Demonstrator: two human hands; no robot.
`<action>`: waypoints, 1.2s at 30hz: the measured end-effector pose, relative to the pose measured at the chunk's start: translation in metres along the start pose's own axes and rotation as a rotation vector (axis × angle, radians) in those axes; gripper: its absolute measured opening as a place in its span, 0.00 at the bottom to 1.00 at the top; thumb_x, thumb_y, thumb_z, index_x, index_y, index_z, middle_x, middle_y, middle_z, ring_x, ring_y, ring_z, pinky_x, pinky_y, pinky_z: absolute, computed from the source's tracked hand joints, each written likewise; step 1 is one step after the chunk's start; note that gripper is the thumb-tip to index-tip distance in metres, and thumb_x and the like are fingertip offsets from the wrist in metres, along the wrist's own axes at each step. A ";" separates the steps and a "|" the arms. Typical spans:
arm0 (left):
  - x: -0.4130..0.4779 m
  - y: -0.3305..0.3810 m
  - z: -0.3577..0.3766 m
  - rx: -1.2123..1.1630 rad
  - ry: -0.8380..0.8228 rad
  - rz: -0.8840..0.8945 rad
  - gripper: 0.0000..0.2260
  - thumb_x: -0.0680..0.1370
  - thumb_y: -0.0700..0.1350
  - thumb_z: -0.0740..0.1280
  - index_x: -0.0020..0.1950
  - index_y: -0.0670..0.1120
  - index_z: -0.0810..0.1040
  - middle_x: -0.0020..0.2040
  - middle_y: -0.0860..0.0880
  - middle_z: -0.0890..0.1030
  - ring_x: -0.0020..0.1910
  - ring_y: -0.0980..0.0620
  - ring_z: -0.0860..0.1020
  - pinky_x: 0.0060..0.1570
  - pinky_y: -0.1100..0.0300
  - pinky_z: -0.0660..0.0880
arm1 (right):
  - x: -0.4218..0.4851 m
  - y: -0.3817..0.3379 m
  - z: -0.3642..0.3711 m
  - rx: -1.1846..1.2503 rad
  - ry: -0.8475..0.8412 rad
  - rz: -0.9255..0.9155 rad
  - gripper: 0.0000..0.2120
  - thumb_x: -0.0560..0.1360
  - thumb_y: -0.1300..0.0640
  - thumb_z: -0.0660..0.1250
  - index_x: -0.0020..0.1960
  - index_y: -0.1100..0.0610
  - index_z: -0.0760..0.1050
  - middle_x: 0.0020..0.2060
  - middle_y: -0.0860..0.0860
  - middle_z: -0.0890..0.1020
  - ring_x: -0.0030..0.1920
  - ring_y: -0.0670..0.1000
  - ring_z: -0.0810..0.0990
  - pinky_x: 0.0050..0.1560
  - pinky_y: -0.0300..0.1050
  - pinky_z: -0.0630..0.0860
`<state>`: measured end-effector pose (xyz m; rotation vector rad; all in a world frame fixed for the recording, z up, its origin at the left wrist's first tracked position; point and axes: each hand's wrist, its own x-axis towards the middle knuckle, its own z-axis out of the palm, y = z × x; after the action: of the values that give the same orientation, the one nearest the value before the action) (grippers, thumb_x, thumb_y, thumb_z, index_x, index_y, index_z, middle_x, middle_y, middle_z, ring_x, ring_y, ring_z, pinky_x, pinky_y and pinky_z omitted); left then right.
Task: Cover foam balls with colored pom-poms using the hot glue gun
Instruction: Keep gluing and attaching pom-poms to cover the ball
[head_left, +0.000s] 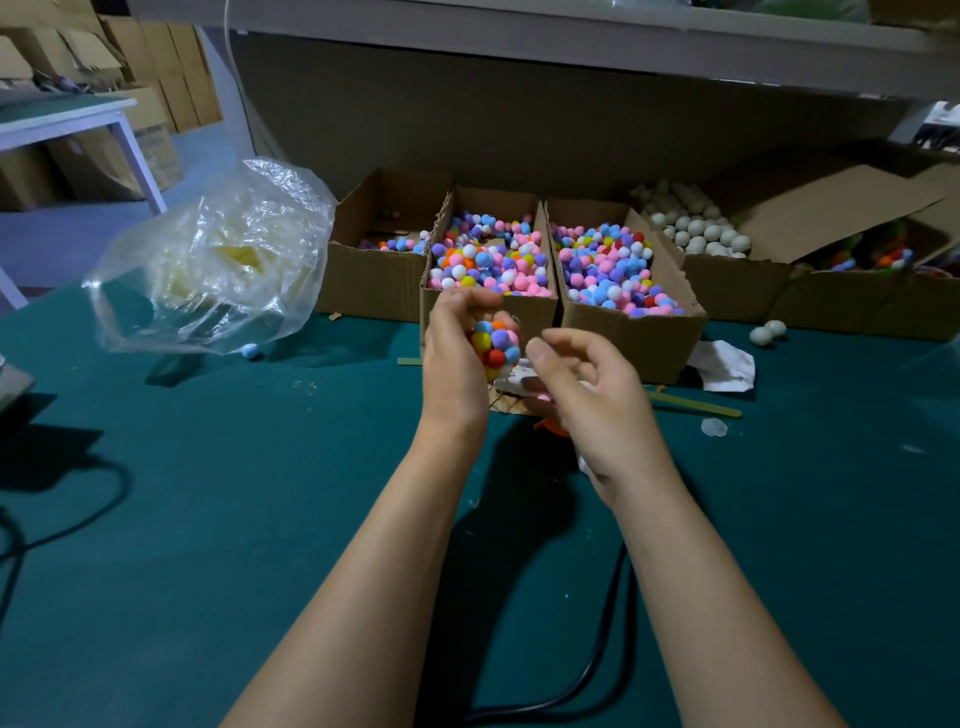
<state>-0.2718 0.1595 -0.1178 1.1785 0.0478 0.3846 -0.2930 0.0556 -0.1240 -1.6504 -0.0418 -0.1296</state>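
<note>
At frame centre, grips pom-pom-studded foam ball (496, 348) in left hand (454, 358) | holds right hand (587, 387) just right of it, apart, loosely curled, empty | judges pom-pom boxes (623, 343) directly above, right hand freer.

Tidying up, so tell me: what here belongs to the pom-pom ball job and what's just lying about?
Job: pom-pom-covered ball in left hand; pom-pom boxes; box of foam balls.
Lying about: plastic bag, contents unclear; crumpled paper; stray blue pom-pom; flat stick.

Two hands (457, 358) (592, 400), one pom-pom ball (496, 348), five tabletop boxes (363, 280) (540, 312) (639, 343) (737, 291) (841, 306)
</note>
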 end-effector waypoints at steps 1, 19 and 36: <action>-0.002 0.000 0.001 0.006 -0.009 0.037 0.17 0.83 0.44 0.51 0.44 0.47 0.76 0.43 0.45 0.78 0.40 0.56 0.78 0.39 0.66 0.74 | 0.000 0.000 0.002 0.092 -0.030 0.078 0.20 0.68 0.41 0.70 0.54 0.52 0.76 0.48 0.49 0.84 0.50 0.47 0.83 0.54 0.48 0.80; -0.006 -0.006 0.006 -0.126 -0.177 0.102 0.19 0.83 0.45 0.46 0.45 0.43 0.74 0.32 0.53 0.77 0.32 0.62 0.76 0.35 0.70 0.73 | -0.003 -0.006 0.006 0.375 -0.130 0.191 0.22 0.65 0.43 0.70 0.50 0.59 0.78 0.45 0.55 0.85 0.47 0.49 0.85 0.47 0.42 0.81; 0.002 -0.001 0.000 -0.281 -0.122 -0.037 0.22 0.83 0.50 0.46 0.44 0.43 0.75 0.30 0.50 0.77 0.30 0.56 0.75 0.31 0.66 0.72 | -0.001 -0.010 -0.003 0.276 -0.122 0.180 0.29 0.62 0.34 0.67 0.54 0.54 0.78 0.46 0.52 0.86 0.48 0.50 0.85 0.48 0.44 0.81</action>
<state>-0.2698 0.1600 -0.1190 0.9201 -0.0880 0.2755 -0.2956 0.0537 -0.1139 -1.3768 -0.0032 0.1105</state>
